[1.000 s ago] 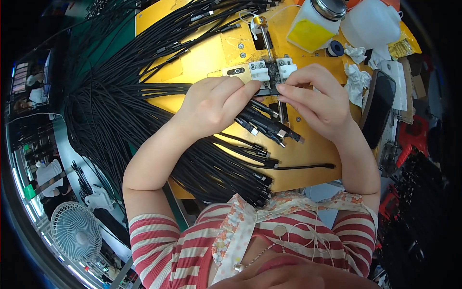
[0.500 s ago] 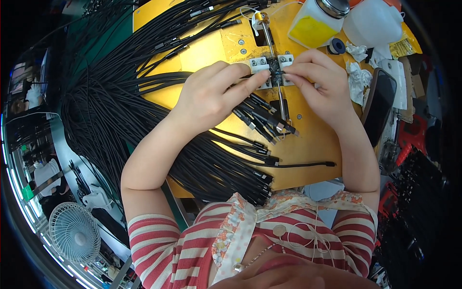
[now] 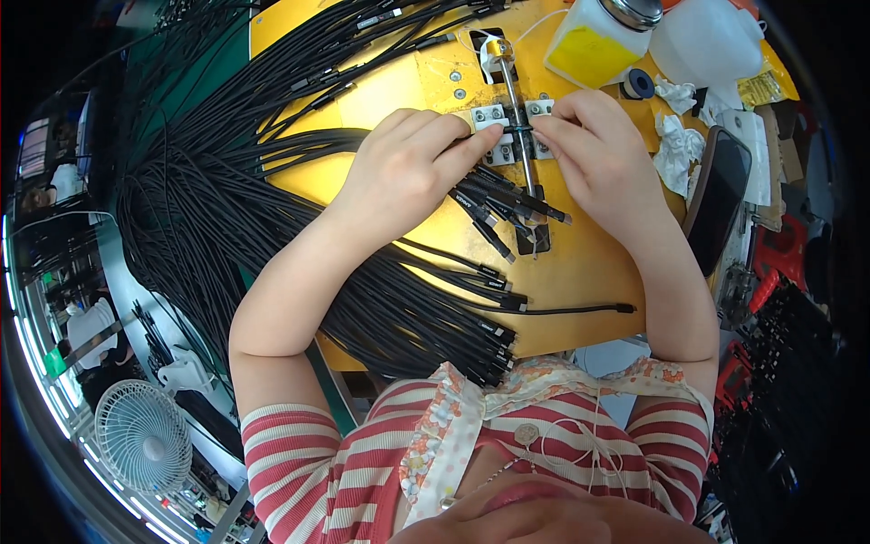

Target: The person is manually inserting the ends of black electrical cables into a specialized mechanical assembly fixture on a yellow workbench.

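At the metal fixture, the closed fingertips of my left hand (image 3: 408, 168) and my right hand (image 3: 598, 163) pinch a thin dark cable (image 3: 517, 130) from either side. It spans the gap between the white bolted blocks (image 3: 490, 115), beside a shiny metal rod (image 3: 513, 91) with a brass-coloured head (image 3: 499, 54). Its exact ends are hidden by my fingers. Several black cables (image 3: 313, 150) run beneath my left hand. Their plug ends (image 3: 512, 204) fan out on the near side of the blocks, partly over the rod's lower end.
A large bundle of black cables (image 3: 199, 208) covers the left side of the yellow worktop (image 3: 580, 313). To the right are a jar with yellow contents (image 3: 589, 54), a white plastic bottle (image 3: 707, 41), a black spool (image 3: 637, 84), crumpled tissue (image 3: 678, 150) and a phone (image 3: 718, 199). A fan (image 3: 143, 437) stands lower left.
The rod and its brass head have shifted, and the rod now shows unbroken between the blocks. The loose plug ends below my left hand have moved slightly right. Both hands stay pinched at the fixture.
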A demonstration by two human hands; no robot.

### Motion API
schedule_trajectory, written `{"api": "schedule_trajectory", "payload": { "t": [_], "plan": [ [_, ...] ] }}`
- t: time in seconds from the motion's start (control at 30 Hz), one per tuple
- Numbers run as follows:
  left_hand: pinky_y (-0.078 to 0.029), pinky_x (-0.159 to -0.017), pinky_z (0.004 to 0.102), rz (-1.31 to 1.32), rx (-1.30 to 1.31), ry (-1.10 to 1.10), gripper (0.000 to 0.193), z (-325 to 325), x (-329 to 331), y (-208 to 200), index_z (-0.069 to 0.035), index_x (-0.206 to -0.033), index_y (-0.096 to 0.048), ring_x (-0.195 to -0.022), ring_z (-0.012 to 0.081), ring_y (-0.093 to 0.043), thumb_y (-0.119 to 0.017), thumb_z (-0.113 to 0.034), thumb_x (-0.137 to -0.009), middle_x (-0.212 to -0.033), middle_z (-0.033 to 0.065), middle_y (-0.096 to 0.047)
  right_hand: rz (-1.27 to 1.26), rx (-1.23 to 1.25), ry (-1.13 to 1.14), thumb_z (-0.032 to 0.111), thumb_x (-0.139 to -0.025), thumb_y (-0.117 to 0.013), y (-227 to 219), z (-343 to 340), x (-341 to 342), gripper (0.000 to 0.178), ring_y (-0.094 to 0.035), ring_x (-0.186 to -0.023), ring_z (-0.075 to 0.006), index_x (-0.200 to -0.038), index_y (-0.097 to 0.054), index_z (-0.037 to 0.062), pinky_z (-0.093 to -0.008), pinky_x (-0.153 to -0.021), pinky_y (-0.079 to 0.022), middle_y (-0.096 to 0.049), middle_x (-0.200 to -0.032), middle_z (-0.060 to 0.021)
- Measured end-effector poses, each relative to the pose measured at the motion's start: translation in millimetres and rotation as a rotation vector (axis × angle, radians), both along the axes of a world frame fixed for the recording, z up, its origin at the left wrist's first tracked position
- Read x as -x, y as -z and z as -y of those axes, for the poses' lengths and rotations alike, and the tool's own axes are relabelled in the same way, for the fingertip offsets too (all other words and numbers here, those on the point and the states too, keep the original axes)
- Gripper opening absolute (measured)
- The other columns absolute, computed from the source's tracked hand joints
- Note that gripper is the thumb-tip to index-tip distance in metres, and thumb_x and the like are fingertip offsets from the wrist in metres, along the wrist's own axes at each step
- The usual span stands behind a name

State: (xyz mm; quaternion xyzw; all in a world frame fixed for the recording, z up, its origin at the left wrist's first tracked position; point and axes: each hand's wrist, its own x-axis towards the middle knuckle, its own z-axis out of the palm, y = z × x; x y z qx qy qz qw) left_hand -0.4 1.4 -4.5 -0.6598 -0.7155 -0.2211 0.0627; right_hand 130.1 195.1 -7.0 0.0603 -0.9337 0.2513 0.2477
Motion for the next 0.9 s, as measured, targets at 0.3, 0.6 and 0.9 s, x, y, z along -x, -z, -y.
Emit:
{"api": "schedule_trajectory", "payload": {
  "t": [0.3,0.6,0.9],
  "plan": [
    [-0.048,-0.075,0.0344,0.076,0.037,-0.003,0.049,-1,-1,-5,-0.007,-0.112,-0.068,-0.082,0.0243,-0.060,-0.071,-0.003,-0.063,-0.092,0.0062,-0.063,0.036,-0.234,-0.059,0.004,-0.075,-0.066,-10,-2,-7,0.023,-0.056,-0.079,-0.0237,-0.097,-0.064,0.0007,-0.0341,-0.074,-0.047,-0.055,-0.083,-0.0069],
    [-0.047,-0.074,0.0345,0.061,-0.012,-0.015,0.047,-2,-4,-2,-0.007,-0.109,-0.066,-0.082,0.0225,-0.060,-0.071,-0.005,-0.062,-0.091,0.0045,-0.061,0.047,0.327,-0.160,-0.001,-0.075,-0.070,-8,9,-11,0.017,-0.062,-0.077,-0.0259,-0.091,-0.067,0.0031,-0.0342,-0.067,-0.050,-0.063,-0.085,-0.0085],
    [-0.048,-0.075,0.0347,0.003,0.002,-0.036,0.054,2,0,-4,-0.006,-0.113,-0.066,-0.083,0.0250,-0.060,-0.069,0.002,-0.059,-0.089,0.0070,-0.064,0.181,0.624,-0.040,-0.002,-0.079,-0.069,-11,7,-8,0.012,-0.065,-0.076,-0.0189,-0.091,-0.069,-0.0003,-0.0271,-0.065,-0.051,-0.066,-0.085,-0.0090]
  ]
}}
